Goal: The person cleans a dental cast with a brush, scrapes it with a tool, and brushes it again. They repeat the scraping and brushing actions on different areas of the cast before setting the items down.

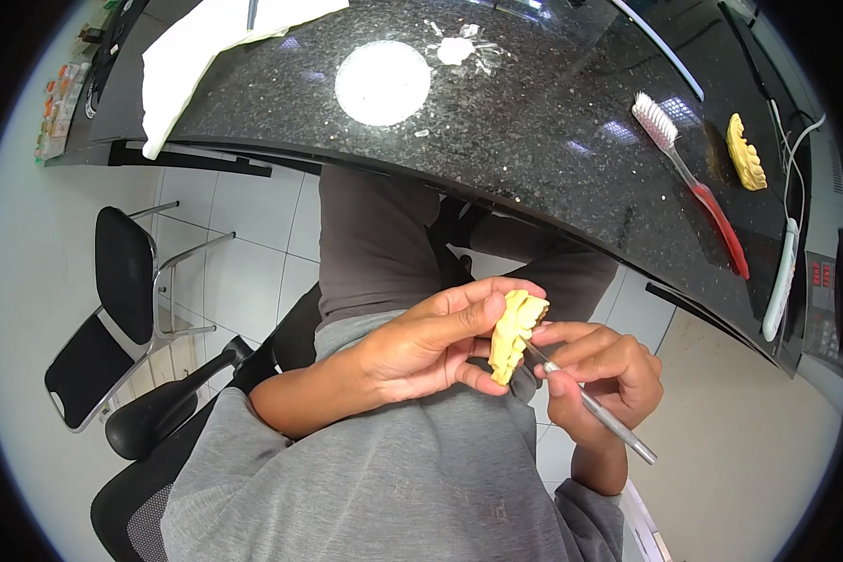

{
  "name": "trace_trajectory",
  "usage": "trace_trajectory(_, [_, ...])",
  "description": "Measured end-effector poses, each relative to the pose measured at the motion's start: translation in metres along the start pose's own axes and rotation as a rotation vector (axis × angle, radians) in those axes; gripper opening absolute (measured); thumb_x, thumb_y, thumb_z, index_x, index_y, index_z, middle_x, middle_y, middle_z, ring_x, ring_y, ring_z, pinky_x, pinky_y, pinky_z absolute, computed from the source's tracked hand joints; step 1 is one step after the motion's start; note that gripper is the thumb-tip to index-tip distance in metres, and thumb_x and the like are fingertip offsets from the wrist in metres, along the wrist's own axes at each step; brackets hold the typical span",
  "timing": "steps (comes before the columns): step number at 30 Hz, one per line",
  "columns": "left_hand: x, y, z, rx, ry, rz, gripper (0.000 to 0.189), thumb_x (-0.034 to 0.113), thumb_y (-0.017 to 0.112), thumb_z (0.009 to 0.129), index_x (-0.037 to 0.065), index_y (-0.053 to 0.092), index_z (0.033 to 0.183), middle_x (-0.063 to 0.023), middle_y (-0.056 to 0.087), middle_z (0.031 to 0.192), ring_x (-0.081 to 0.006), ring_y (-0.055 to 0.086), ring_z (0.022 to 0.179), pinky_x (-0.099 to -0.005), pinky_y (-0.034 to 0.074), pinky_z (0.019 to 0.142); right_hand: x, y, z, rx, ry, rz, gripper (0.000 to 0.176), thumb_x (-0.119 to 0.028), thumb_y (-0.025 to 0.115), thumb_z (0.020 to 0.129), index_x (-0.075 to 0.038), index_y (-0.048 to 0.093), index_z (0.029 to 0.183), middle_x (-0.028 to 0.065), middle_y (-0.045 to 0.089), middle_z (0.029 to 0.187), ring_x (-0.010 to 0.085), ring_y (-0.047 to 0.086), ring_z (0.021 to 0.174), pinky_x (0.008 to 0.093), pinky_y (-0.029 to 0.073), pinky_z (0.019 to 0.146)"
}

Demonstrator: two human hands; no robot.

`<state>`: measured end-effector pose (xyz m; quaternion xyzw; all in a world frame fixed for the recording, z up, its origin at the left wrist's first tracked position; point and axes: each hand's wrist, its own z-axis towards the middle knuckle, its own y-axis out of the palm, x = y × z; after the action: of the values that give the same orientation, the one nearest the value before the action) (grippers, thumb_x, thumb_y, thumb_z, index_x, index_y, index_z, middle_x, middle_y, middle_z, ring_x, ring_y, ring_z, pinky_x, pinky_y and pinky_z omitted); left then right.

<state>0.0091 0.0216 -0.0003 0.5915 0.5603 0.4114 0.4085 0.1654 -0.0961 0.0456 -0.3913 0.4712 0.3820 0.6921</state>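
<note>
In the head view, my left hand (440,332) grips a yellow dental cast (512,339) above my lap, thumb on its near face. My right hand (613,375) pinches a slim metal craft knife (609,417) like a pen. The knife's tip meets the cast's right side; the exact contact point is partly hidden by the fingers. On the black speckled counter (543,140), a second yellow dental cast (746,153) lies at the right. Left of it is a toothbrush (693,178) with white bristles and a red handle.
A white sheet (206,56) hangs over the counter's left edge. A bright round light patch (382,82) shows on the counter beside a small white lump (456,51) with scraps. A white handpiece-like tool with a cable (779,290) rests at right. A black chair (122,281) stands left.
</note>
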Motion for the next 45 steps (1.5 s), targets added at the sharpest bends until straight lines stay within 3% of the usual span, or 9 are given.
trace_trajectory(9, [0.002, 0.002, -0.002, 0.016, 0.052, 0.064, 0.056, 0.036, 0.053, 0.096, 0.004, 0.034, 0.139, -0.0108, 0.052, 0.119, -0.0208, 0.066, 0.096, -0.0385, 0.063, 0.076, -0.004, 0.000, 0.005, -0.043, -0.046, -0.083, 0.024, 0.006, 0.076, 0.065, -0.003, 0.055, 0.072, 0.0115, 0.067, 0.066, 0.0302, 0.072, 0.078, 0.0353, 0.061, 0.065])
trace_trajectory(12, [0.002, 0.000, -0.002, 0.040, 0.065, 0.086, 0.055, 0.035, 0.053, 0.096, 0.004, 0.035, 0.138, -0.0105, 0.053, 0.119, -0.0204, 0.067, 0.095, -0.0385, 0.063, 0.076, -0.008, -0.001, 0.008, -0.076, -0.018, -0.106, 0.022, 0.001, 0.073, 0.074, -0.003, 0.052, 0.073, 0.0111, 0.063, 0.064, 0.0264, 0.071, 0.072, 0.0396, 0.059, 0.072])
trace_trajectory(14, [0.002, -0.002, -0.001, 0.043, 0.066, 0.083, 0.054, 0.035, 0.053, 0.096, 0.004, 0.035, 0.138, -0.0103, 0.053, 0.118, -0.0204, 0.067, 0.093, -0.0386, 0.063, 0.075, -0.009, -0.003, 0.013, -0.126, -0.031, -0.126, 0.027, 0.005, 0.078, 0.064, -0.005, 0.054, 0.070, 0.0086, 0.065, 0.064, 0.0288, 0.073, 0.076, 0.0313, 0.060, 0.059])
trace_trajectory(18, [0.002, -0.003, -0.002, 0.024, 0.040, 0.058, 0.054, 0.035, 0.052, 0.097, 0.004, 0.036, 0.137, -0.0102, 0.055, 0.116, -0.0205, 0.068, 0.091, -0.0384, 0.063, 0.074, -0.009, -0.004, 0.016, -0.140, -0.033, -0.130, 0.028, 0.004, 0.078, 0.064, -0.006, 0.053, 0.069, 0.0078, 0.065, 0.063, 0.0275, 0.073, 0.075, 0.0302, 0.059, 0.057])
trace_trajectory(20, [0.002, -0.002, -0.002, 0.028, 0.031, 0.042, 0.053, 0.035, 0.052, 0.097, 0.004, 0.037, 0.137, -0.0101, 0.056, 0.114, -0.0206, 0.068, 0.089, -0.0382, 0.063, 0.073, -0.009, -0.003, 0.017, -0.138, -0.048, -0.126, 0.025, 0.000, 0.076, 0.073, -0.003, 0.051, 0.067, 0.0095, 0.061, 0.058, 0.0194, 0.067, 0.058, 0.0391, 0.060, 0.066])
trace_trajectory(30, [-0.003, -0.006, 0.003, 0.016, -0.050, -0.072, 0.052, 0.037, 0.049, 0.098, 0.004, 0.037, 0.136, -0.0112, 0.058, 0.108, -0.0212, 0.067, 0.089, -0.0366, 0.063, 0.071, -0.004, -0.009, 0.018, -0.164, -0.062, -0.075, 0.027, -0.005, 0.074, 0.078, -0.003, 0.051, 0.066, 0.0081, 0.058, 0.055, 0.0149, 0.063, 0.053, 0.0398, 0.060, 0.065])
trace_trajectory(35, [0.003, -0.003, 0.004, -0.069, 0.028, -0.064, 0.057, 0.034, 0.051, 0.098, 0.008, 0.028, 0.143, -0.0125, 0.047, 0.124, -0.0231, 0.057, 0.111, -0.0440, 0.058, 0.088, -0.006, -0.007, 0.010, 0.024, 0.086, 0.199, 0.020, 0.005, 0.073, 0.074, -0.001, 0.054, 0.078, 0.0129, 0.066, 0.068, 0.0266, 0.071, 0.075, 0.0409, 0.060, 0.073])
trace_trajectory(38, [0.007, 0.007, 0.003, -0.028, 0.104, -0.042, 0.057, 0.032, 0.051, 0.098, 0.010, 0.026, 0.144, -0.0116, 0.048, 0.122, -0.0227, 0.058, 0.109, -0.0468, 0.056, 0.092, -0.015, 0.002, 0.009, 0.071, 0.105, 0.173, 0.023, 0.005, 0.074, 0.074, 0.000, 0.053, 0.083, 0.0147, 0.067, 0.074, 0.0269, 0.071, 0.080, 0.0422, 0.059, 0.078])
trace_trajectory(45, [0.006, 0.003, 0.002, -0.194, 0.192, -0.008, 0.052, 0.026, 0.052, 0.098, 0.011, 0.029, 0.143, -0.0071, 0.046, 0.126, -0.0221, 0.056, 0.115, -0.0441, 0.054, 0.094, -0.020, -0.003, 0.014, -0.116, -0.043, -0.128, 0.029, 0.006, 0.078, 0.070, -0.004, 0.052, 0.081, 0.0126, 0.067, 0.075, 0.0319, 0.071, 0.089, 0.0412, 0.059, 0.078])
